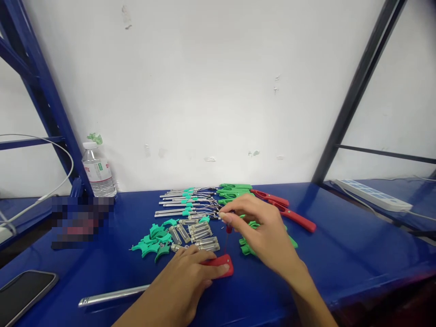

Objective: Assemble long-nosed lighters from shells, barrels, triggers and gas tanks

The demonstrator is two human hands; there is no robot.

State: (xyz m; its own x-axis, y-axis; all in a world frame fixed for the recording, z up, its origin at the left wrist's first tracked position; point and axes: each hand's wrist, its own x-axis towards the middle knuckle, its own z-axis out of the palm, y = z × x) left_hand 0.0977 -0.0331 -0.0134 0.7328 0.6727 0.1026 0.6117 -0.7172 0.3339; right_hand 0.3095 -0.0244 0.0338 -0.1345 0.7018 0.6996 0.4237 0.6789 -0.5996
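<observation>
A phone (27, 295) lies at the left of the blue table (259, 295), then a water bottle (98, 175), a metal tube (112, 295) and teal pieces (151, 240). The left hand (190, 274), thumb on top, grips a red handle (225, 260) against the tabletop, while the right hand (262, 227) pinches a red screwdriver (229, 229) between thumb and fingertips, its thin shaft pointing down at the handle's right end. Farther right lie 2 red casings (299, 221) and a white power strip (373, 194).
</observation>
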